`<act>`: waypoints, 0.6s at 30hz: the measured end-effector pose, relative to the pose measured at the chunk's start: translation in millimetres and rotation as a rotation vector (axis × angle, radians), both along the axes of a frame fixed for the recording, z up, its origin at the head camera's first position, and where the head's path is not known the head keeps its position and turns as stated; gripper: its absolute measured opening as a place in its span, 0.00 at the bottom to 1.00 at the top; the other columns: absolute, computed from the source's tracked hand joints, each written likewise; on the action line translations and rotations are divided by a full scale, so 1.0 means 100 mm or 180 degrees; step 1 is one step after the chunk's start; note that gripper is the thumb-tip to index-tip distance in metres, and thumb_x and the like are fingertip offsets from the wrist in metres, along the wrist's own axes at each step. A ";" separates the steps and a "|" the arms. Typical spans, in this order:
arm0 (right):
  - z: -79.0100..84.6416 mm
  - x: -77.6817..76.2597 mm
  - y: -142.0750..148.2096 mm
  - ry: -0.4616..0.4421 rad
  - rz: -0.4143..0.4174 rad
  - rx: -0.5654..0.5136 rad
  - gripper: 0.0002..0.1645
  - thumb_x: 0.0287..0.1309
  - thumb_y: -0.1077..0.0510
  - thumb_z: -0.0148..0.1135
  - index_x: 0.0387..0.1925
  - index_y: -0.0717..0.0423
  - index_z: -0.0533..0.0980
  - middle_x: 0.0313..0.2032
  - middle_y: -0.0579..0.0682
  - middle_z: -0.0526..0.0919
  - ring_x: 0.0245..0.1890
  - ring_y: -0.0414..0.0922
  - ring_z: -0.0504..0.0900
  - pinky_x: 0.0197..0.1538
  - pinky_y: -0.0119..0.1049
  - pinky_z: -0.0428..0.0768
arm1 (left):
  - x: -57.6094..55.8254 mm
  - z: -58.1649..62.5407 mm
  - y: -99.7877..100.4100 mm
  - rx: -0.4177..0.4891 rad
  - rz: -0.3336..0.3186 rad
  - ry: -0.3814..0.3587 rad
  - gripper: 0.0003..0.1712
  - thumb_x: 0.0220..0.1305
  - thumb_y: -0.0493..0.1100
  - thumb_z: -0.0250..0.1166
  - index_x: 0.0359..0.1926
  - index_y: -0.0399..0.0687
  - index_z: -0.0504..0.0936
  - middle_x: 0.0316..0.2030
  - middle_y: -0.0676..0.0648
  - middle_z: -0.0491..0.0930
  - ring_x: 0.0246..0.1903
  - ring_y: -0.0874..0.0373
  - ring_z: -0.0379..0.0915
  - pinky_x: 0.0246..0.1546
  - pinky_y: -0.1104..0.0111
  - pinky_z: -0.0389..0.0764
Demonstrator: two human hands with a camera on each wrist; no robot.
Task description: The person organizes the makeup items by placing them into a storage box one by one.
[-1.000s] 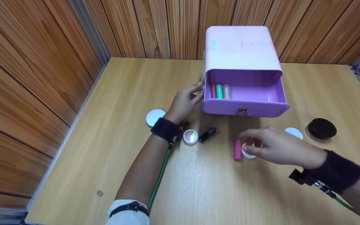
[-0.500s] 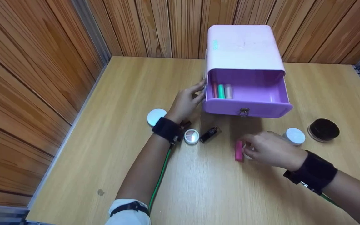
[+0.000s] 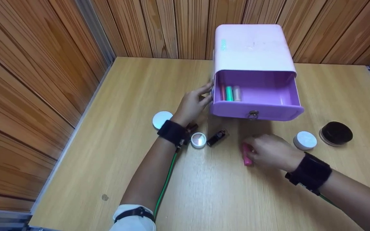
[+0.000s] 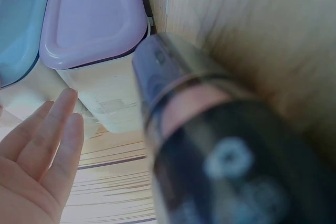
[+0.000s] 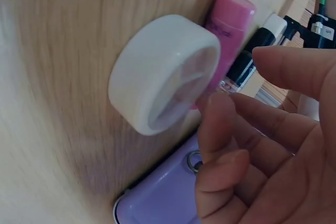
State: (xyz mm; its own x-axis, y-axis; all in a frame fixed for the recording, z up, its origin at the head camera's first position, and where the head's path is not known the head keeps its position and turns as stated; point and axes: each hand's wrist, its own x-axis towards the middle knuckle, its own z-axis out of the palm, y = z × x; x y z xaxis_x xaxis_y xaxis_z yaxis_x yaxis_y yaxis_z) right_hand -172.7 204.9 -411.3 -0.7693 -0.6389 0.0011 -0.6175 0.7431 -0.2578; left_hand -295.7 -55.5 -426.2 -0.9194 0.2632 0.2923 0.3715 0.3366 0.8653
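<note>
My right hand (image 3: 270,150) hovers low over the table with bent fingers around the upper part of a pink tube (image 3: 246,157). In the right wrist view the thumb stays apart from the fingers, and contact with the tube cannot be made out. Close by stands a white round pot (image 5: 152,72) with a clear window, hidden under the hand in the head view. My left hand (image 3: 191,104) rests its extended fingers against the left side of a pink drawer box (image 3: 254,48). Its purple drawer (image 3: 257,111) is pulled out and contains a green tube (image 3: 229,93), a greyish tube (image 3: 236,93) and a reddish one (image 3: 222,93).
Beside the left wrist lie a black lipstick (image 3: 217,138), a small round palette (image 3: 198,140) and a white disc (image 3: 162,120). To the right stand a white-lidded pot (image 3: 305,140) and a black-lidded jar (image 3: 336,133). A blue drawer front (image 4: 18,30) adjoins the purple one.
My right hand has shifted left from the white round pot to the pink tube, uncovering the white-lidded pot on the right. The left hand keeps its place at the box.
</note>
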 end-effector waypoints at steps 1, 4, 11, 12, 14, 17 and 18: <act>-0.01 0.00 -0.01 -0.0045 -0.0019 0.0006 0.09 0.53 0.63 0.63 0.26 0.45 0.74 0.20 0.34 0.71 0.21 0.34 0.70 0.23 0.32 0.69 | 0.00 0.00 0.00 -0.0003 -0.0006 0.0018 0.28 0.69 0.42 0.61 0.68 0.55 0.68 0.63 0.52 0.71 0.53 0.64 0.75 0.46 0.77 0.77; -0.04 -0.01 -0.04 -0.0187 -0.0054 -0.0012 0.12 0.56 0.60 0.63 0.24 0.42 0.71 0.18 0.32 0.71 0.20 0.33 0.69 0.22 0.31 0.68 | 0.00 0.01 0.01 -0.0021 -0.0015 0.0054 0.28 0.69 0.44 0.62 0.68 0.56 0.68 0.62 0.51 0.72 0.51 0.64 0.76 0.45 0.77 0.77; -0.10 -0.03 -0.15 -0.0003 0.0131 -0.0058 0.14 0.57 0.58 0.64 0.22 0.43 0.68 0.15 0.30 0.68 0.16 0.30 0.68 0.19 0.29 0.64 | 0.01 0.02 -0.01 -0.0140 0.0041 0.0162 0.28 0.69 0.44 0.62 0.68 0.57 0.69 0.60 0.51 0.75 0.47 0.65 0.78 0.43 0.76 0.78; -0.11 -0.03 -0.17 0.0003 0.0159 -0.0049 0.14 0.57 0.57 0.64 0.23 0.44 0.68 0.15 0.30 0.68 0.16 0.30 0.67 0.19 0.29 0.64 | 0.01 0.02 -0.01 -0.0143 0.0043 0.0152 0.28 0.69 0.44 0.62 0.68 0.58 0.69 0.60 0.51 0.74 0.47 0.65 0.78 0.44 0.76 0.78; -0.13 -0.02 -0.20 -0.0025 0.0196 -0.0032 0.12 0.57 0.57 0.64 0.24 0.44 0.69 0.15 0.30 0.68 0.15 0.30 0.67 0.18 0.29 0.65 | 0.01 0.01 -0.01 -0.0143 0.0039 0.0113 0.28 0.69 0.44 0.62 0.68 0.59 0.69 0.61 0.52 0.74 0.48 0.65 0.77 0.44 0.76 0.78; -0.14 0.00 -0.25 -0.0025 0.0269 -0.0010 0.08 0.58 0.56 0.64 0.28 0.47 0.72 0.15 0.30 0.69 0.15 0.29 0.68 0.19 0.29 0.67 | 0.01 0.01 -0.02 -0.0137 0.0026 0.0110 0.28 0.69 0.44 0.62 0.68 0.59 0.68 0.61 0.51 0.74 0.47 0.65 0.78 0.44 0.76 0.78; -0.14 0.01 -0.27 -0.0006 0.0296 0.0008 0.06 0.58 0.56 0.64 0.30 0.48 0.74 0.16 0.31 0.69 0.14 0.30 0.68 0.18 0.29 0.67 | 0.01 0.01 -0.02 -0.0130 0.0027 0.0108 0.28 0.69 0.44 0.62 0.68 0.60 0.68 0.61 0.51 0.74 0.47 0.65 0.78 0.44 0.76 0.78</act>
